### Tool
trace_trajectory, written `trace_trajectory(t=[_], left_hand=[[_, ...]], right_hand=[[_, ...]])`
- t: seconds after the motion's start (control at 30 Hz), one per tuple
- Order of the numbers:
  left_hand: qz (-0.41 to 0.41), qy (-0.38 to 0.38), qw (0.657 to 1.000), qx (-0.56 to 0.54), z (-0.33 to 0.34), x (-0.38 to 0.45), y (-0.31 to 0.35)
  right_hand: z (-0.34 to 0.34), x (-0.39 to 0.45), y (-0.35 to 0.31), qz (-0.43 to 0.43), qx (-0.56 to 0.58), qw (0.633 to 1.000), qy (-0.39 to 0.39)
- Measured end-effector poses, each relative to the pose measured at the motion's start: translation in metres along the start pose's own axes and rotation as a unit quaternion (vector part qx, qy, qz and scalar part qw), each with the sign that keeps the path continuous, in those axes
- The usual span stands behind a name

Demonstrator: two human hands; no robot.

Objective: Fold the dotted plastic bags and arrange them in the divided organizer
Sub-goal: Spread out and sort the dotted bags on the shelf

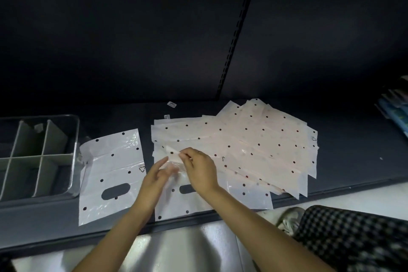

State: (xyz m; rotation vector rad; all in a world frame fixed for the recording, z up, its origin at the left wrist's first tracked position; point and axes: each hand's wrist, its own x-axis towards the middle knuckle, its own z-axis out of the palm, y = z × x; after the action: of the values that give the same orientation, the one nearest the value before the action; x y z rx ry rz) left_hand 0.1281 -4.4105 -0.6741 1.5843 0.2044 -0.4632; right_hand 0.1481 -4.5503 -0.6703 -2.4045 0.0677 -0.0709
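Head view: both hands work over the near left corner of a fanned pile of dotted bags (254, 148) on a dark shelf (353, 157). The right hand (199, 171) pinches a lifted, folded-over corner of the top bag (173, 154) between thumb and fingertips, so its grip is narrow and holding plastic. The left hand (154, 180) lies just beside it with fingers loosely spread and slightly blurred, touching or nearly touching the same film; whether it grips anything I cannot tell.

A single bag (110, 174) lies flat to the left of the pile, apart from it, its oval handle hole towards the near edge. Further left stands the clear organizer (75, 139), its grey dividers forming compartments; a small pale scrap shows in a far compartment, too unclear to identify.

Two small white tags (171, 104) lie on the shelf behind the pile. At the right edge are coloured items (397, 110), blurred. Bottom right shows chequered fabric (353, 236) and a shoe (289, 218) on the pale floor (176, 249).
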Motion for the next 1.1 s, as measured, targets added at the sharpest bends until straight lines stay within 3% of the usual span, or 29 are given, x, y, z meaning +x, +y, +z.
trace_trajectory(t=[0.07,0.13,0.2,0.27,0.33,0.47,0.6,0.7,0.77,0.83,1.0,1.1], left_hand=[[0.014,-0.020,0.999,0.045,0.003,0.002,0.006],[0.033,0.005,0.996,0.083,0.006,0.004,0.005],[0.019,0.043,0.998,0.051,0.009,0.002,0.006],[-0.005,0.089,0.996,0.022,0.011,0.005,0.004],[-0.029,0.126,0.989,0.069,0.009,0.010,-0.004],[-0.046,0.194,0.967,0.160,-0.004,0.015,-0.017],[0.020,0.201,0.937,0.284,-0.011,0.011,-0.017],[0.158,0.134,0.833,0.513,-0.006,0.003,-0.022],[0.172,0.013,0.767,0.617,-0.001,-0.001,-0.027],[0.161,-0.084,0.732,0.657,0.002,-0.001,-0.037],[0.119,-0.118,0.740,0.651,0.002,0.005,-0.049],[0.100,-0.132,0.781,0.602,0.004,0.004,-0.038]], right_hand=[[-0.004,0.002,0.003,0.024,0.075,0.995,-0.054],[-0.010,0.002,0.012,0.051,0.154,0.979,-0.122],[-0.016,0.001,0.029,0.053,0.136,0.979,-0.144],[-0.025,0.002,0.055,0.047,0.040,0.993,-0.103],[-0.041,0.006,0.085,0.070,-0.038,0.996,-0.042],[-0.086,0.012,0.151,0.169,-0.166,0.971,0.033],[-0.124,0.006,0.195,0.247,-0.203,0.947,0.034],[-0.134,0.004,0.204,0.212,-0.234,0.947,0.063],[-0.135,0.004,0.201,0.193,-0.237,0.949,0.083],[-0.135,0.006,0.194,0.186,-0.238,0.950,0.081],[-0.124,0.015,0.158,0.100,-0.227,0.967,0.063],[-0.108,0.023,0.128,0.073,-0.201,0.977,0.008]])
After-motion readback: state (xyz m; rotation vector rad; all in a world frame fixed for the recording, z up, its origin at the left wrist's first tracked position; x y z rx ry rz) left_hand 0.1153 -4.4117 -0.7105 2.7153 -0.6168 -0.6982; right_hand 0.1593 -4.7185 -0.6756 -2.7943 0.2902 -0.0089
